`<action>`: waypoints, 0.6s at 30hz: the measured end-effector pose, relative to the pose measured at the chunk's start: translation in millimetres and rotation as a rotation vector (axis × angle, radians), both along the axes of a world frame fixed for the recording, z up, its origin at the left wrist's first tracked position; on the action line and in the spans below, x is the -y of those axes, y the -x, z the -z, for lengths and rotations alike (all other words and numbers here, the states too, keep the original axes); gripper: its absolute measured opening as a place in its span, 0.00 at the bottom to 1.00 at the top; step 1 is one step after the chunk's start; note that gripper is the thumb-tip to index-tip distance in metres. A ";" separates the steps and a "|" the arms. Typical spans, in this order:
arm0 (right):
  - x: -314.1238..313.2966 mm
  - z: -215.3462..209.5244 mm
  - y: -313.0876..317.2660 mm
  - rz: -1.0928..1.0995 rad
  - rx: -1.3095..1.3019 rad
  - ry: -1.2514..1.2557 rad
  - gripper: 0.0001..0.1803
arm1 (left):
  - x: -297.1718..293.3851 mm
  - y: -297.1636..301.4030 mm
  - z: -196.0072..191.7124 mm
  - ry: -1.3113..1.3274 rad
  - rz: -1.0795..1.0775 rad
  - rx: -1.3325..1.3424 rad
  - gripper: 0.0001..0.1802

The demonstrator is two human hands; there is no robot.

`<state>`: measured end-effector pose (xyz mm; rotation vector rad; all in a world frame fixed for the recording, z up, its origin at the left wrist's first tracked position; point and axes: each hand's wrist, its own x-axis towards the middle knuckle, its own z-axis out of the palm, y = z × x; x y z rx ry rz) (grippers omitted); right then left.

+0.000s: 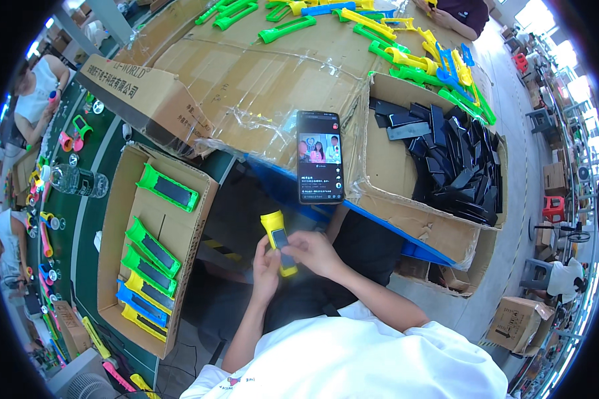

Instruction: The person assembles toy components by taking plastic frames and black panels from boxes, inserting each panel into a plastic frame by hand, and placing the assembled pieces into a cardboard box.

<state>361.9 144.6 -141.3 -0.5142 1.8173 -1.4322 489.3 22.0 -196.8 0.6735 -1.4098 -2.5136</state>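
Over my lap, a yellow torch-shaped plastic housing (271, 221) stands nearly upright, its flared end up. A dark rectangular panel (281, 239) sits in its long opening. My left hand (265, 268) is closed around the housing's lower left side. From the right, the fingers of my right hand (315, 253) are bent onto the panel's lower part; whether they grip its edge or only press on it is hidden. To the left, a cardboard box (206, 199) holds several green, yellow and blue housings (154, 243) fitted with dark panels.
A phone (319, 183) leans at the cardboard-covered table's (259, 80) near edge. Right of it, an open carton (383, 143) holds many loose dark panels (446, 156). Bare coloured housings (287, 28) lie across the far table. A bottle (78, 181) stands on the green bench at left. Other people work nearby.
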 end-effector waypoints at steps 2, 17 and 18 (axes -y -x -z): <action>2.2 13.2 -2.8 0.016 -0.010 0.019 0.09 | 4.9 0.0 5.6 -0.046 -0.026 0.049 0.25; 5.2 31.1 5.2 -0.003 0.019 -0.060 0.12 | 10.4 8.6 26.5 0.023 0.019 0.061 0.22; 4.3 34.1 3.5 -0.005 -0.104 -0.069 0.16 | 10.5 8.0 28.8 0.024 0.022 0.059 0.22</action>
